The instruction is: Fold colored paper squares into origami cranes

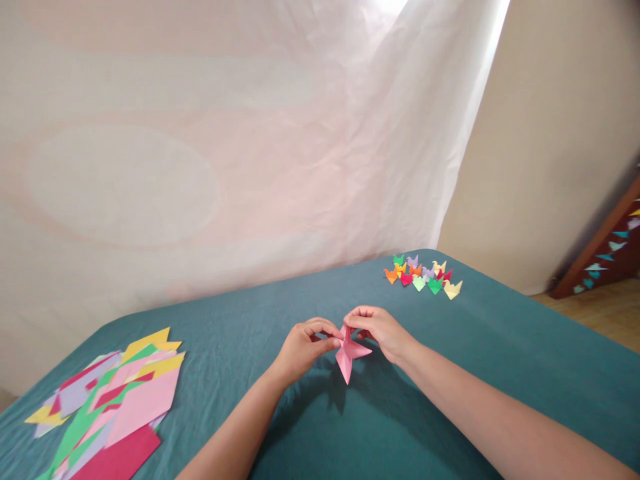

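"What's behind the green-covered table?"
"A pale, wrinkled curtain, lit brightest near its top. A beige wall stands right."
"And the floor?"
"Wood-toned, at far right."

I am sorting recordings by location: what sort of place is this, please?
Probably an indoor craft space: a green cloth-covered table, a pile of coloured paper and a group of small folded-paper birds.

Top glare, soft shadows
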A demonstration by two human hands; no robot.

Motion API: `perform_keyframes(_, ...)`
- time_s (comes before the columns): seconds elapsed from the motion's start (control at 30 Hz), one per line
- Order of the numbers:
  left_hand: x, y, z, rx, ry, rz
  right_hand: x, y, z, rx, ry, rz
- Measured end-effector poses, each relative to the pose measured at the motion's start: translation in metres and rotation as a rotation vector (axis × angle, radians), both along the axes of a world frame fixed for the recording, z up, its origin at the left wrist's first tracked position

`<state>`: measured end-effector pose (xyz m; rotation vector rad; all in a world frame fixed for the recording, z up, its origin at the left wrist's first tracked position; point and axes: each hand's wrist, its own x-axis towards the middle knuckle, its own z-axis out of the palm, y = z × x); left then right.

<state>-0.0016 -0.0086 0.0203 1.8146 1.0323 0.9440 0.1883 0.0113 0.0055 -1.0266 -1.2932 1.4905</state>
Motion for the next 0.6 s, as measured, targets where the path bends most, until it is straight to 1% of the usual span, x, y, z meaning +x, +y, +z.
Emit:
perform_keyframes(0.2, 0.0022, -0.0005, -0.0021, -0.098, -0.008, 0.047, -0.0030, -0.0021, 0.0002, 0.029, 0.021, 0.024)
perform_keyframes(0.33, 0.0022, 0.0002, -0.0029, -0.094, -0.014, 0.065, -0.0037, -0.0023, -0.0001, 0.122, 0.000, 0.073)
perform_keyframes(0.47, 0.0017, 0.0014, -0.0029, -0.020, 0.046, 0.142, -0.0031, -0.0032, 0.0029, 0.275, -0.090, 0.046)
perform_keyframes(0.6, 0.0013, 0.0004, 0.0000, 0.189, 0.169, 0.231, -0.0037, -0.0057, 0.0054, 0.495, -0.284, -0.030)
